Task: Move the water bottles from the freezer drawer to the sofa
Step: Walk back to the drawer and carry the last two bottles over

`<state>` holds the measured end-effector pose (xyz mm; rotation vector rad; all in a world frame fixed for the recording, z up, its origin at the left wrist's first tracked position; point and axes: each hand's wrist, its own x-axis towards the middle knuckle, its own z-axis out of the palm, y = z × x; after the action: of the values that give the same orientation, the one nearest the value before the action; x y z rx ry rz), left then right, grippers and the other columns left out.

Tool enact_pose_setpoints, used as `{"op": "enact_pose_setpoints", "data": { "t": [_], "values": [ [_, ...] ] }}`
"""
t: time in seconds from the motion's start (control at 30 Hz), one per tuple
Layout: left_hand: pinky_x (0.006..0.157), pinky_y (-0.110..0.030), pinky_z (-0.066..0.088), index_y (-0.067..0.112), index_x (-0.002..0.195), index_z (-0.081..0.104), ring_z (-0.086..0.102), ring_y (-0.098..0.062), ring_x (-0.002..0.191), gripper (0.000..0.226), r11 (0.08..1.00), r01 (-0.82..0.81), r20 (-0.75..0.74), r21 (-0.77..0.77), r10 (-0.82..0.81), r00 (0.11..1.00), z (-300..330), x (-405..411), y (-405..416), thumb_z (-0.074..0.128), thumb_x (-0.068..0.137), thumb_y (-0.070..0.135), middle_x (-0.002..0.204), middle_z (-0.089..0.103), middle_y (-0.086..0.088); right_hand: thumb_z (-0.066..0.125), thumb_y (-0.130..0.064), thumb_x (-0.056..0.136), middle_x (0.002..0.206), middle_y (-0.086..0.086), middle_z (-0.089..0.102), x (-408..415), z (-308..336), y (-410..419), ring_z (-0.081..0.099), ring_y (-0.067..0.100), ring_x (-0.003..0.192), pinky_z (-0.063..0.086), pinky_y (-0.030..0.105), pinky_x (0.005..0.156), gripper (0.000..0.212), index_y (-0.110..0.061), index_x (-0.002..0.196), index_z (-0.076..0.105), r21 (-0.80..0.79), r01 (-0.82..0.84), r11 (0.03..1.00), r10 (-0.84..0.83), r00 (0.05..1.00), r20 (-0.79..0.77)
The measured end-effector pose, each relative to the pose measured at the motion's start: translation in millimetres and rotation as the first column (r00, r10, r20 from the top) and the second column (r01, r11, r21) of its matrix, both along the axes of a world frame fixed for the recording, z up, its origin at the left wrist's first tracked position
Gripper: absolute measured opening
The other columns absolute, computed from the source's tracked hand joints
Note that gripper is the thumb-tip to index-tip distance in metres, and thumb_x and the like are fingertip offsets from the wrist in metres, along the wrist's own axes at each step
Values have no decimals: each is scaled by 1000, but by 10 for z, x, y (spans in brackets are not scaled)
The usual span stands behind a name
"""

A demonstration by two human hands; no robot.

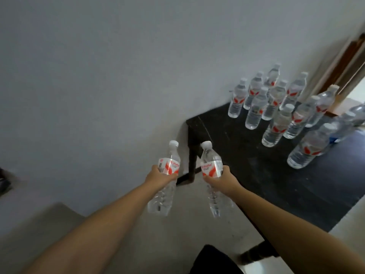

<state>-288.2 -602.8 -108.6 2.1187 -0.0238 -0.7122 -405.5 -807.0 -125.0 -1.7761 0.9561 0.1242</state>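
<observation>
My left hand (159, 176) grips a clear water bottle (167, 161) with a white cap and a red-and-white label, held upright over the floor. My right hand (222, 179) grips a second bottle of the same kind (210, 161), also upright, at the near left corner of a dark seat (276, 184). Several more water bottles (276, 107) stand upright in a cluster on the far right part of that dark surface. No freezer drawer is in view.
A pale wall (118, 66) fills the left and back. The dark seat has wooden legs (192, 161) at its left corner. A brown wooden frame (349, 62) stands at the upper right. Pale floor (122, 230) lies below my arms.
</observation>
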Motion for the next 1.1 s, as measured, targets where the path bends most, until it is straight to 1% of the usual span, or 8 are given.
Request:
{"op": "enact_pose_setpoints", "data": {
  "t": [0.2,0.37,0.5,0.6,0.67,0.73,0.9,1.1],
  "values": [
    [78,-31,43,18,129,39,52,-15,89,73,982,185,-19,-27,-186,982,-140,552,-887,79,71,36,111,54,0,78,-41,71,96,-7,53,372,-49,-698,56,7,76,44,19,49,79,-20,133,32,-32,87,996,-87,996,-26],
    [76,-30,44,20,131,37,53,-14,92,73,952,298,-11,-66,-299,954,-69,1162,-1608,78,72,37,115,54,1,79,-45,69,114,1,58,812,26,-1317,56,15,94,48,29,74,77,-18,127,37,-92,202,975,-200,979,26],
    [80,-29,44,20,126,41,55,-12,93,71,929,349,77,-120,-342,937,36,1621,-2108,79,70,38,110,56,5,80,-42,69,110,-2,57,1080,179,-1758,56,14,94,46,28,73,66,-23,115,37,-104,247,963,-235,964,122],
    [77,-27,43,24,117,43,55,-6,86,64,910,392,111,-132,-379,919,46,1805,-2427,81,67,34,98,55,11,81,-36,68,107,-5,55,1181,175,-1956,57,18,101,48,35,84,75,-20,126,36,-103,327,939,-306,934,183],
    [83,-30,44,21,117,42,58,-14,96,63,889,430,102,-157,-419,902,44,1887,-2613,81,67,26,103,57,7,82,-32,68,115,-1,56,1231,176,-2027,57,22,110,49,43,95,82,-18,133,33,-72,362,929,-342,917,205],
    [93,-35,46,16,121,43,59,-20,106,66,847,512,88,-146,-504,859,18,1995,-2839,81,67,18,113,60,-2,83,-29,68,119,2,56,1293,134,-2100,56,23,113,47,47,99,79,-17,130,35,-48,423,905,-403,887,224],
    [98,-38,47,18,123,46,57,-23,109,72,794,599,118,-104,-588,800,-50,2206,-3240,84,62,16,119,57,-6,85,-24,66,104,-10,59,1425,-19,-2117,59,16,107,48,35,93,60,-28,110,44,-43,565,824,-532,797,286],
    [99,-45,48,15,125,47,61,-26,110,72,713,668,86,-213,-668,739,-141,2589,-3564,85,64,14,118,63,-9,85,-21,68,104,-15,62,1688,-181,-2000,61,11,102,47,28,89,64,-30,117,46,46,748,662,-704,600,380]
  ]
}}
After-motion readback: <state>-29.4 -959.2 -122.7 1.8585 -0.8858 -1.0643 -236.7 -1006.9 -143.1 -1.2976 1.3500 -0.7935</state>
